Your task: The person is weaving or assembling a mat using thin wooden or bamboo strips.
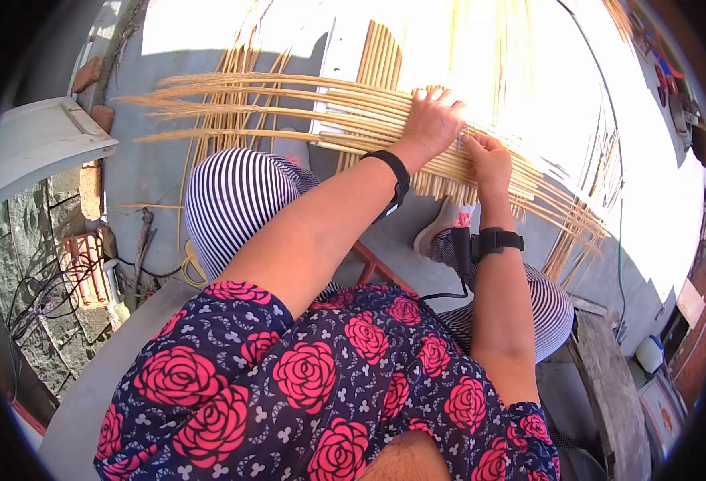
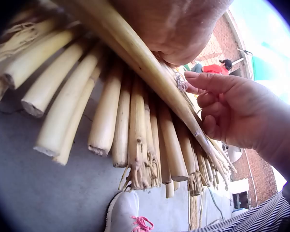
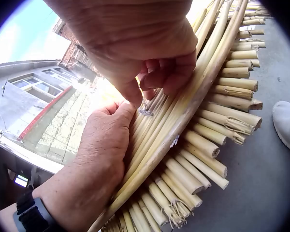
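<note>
Two hands at work up in the upper centre of the head frame, right on a long bundle of dried stalks (image 3: 181, 108)! With the left hand (image 1: 435, 124), gripping the bundle, fingers over its far side. With the right hand (image 1: 489, 164), pinching at a twist of silvery wire (image 3: 146, 112), close by the left thumb at the centre of the right-wrist frame. Out to the upper left, spreading into feathery tips (image 1: 178, 135). Crosswise underneath, poking out in a row toward the lower right of the right-wrist frame: cut stalk ends (image 3: 183, 179). Below, on the grey floor (image 1: 144, 168), at the bottom of the left-wrist frame: a pale shoe (image 2: 123, 212) with pink laces. Left of centre, striped trousers (image 1: 232, 200); lower down, a rose-patterned top (image 1: 305, 377).
</note>
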The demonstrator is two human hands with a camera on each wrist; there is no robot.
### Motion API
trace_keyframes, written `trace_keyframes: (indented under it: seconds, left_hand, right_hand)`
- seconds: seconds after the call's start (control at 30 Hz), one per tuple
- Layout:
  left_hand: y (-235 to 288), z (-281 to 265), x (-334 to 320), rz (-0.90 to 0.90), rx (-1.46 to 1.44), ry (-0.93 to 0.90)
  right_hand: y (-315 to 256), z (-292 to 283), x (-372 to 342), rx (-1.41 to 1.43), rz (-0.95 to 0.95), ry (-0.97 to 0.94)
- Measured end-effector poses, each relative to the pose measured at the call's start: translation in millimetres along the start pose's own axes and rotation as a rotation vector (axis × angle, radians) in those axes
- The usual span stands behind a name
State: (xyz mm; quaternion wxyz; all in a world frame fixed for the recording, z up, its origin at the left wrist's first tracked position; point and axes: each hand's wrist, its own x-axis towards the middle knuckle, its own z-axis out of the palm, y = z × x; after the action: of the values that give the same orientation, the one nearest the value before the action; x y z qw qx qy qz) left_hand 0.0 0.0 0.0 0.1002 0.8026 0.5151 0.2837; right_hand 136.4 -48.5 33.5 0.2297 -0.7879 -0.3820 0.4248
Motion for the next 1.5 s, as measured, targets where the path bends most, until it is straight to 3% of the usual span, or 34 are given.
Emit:
trace_keyframes:
  seconds: [0.07,0.27,0.37,0.47,0.57,0.67,0.77,0.87,0.97,1.5]
  left_hand:
    - [-4.1,2.7,3.8,0.001,-0.024,0.03]
    - [-4.3,9.3,-6.8,-0.044,-0.157,0.072]
    - [-7.8,16.5,-6.5,-0.118,-0.115,0.064]
    - [-4.1,-14.3,-0.7,-0.099,-0.172,-0.296]
    - [-1.8,-31.2,1.5,-0.046,-0.225,-0.362]
    - [-1.4,-16.3,-4.9,0.02,-0.186,-0.096]
    - [-1.7,-10.7,-5.5,0.054,-0.19,0.015]
    - [-7.2,-19.4,-0.7,0.073,-0.357,-0.16]
    - [-12.5,-4.6,-1.2,0.023,-0.272,-0.08]
    - [-9.9,-7.5,0.3,0.068,-0.256,-0.061]
  right_hand:
    - [2.4,7.2,6.3,0.027,-0.115,0.093]
    - [-8.3,-13.4,0.4,0.518,0.165,-0.203]
    - [-12.7,-13.3,9.1,0.724,0.268,-0.179]
    - [-9.9,-16.0,10.2,0.831,0.318,-0.215]
    - [-8.3,-14.1,11.9,0.887,0.331,-0.192]
    - [-12.6,-12.5,8.2,0.81,0.319,-0.171]
    - [-9.1,-11.7,10.9,0.803,0.297,-0.227]
    - [-10.7,-8.3,9.5,0.741,0.277,-0.165]
    - [-11.3,-7.4,7.7,0.705,0.248,-0.147]
    - [-12.9,-9.9,1.0,0.691,0.194,-0.225]
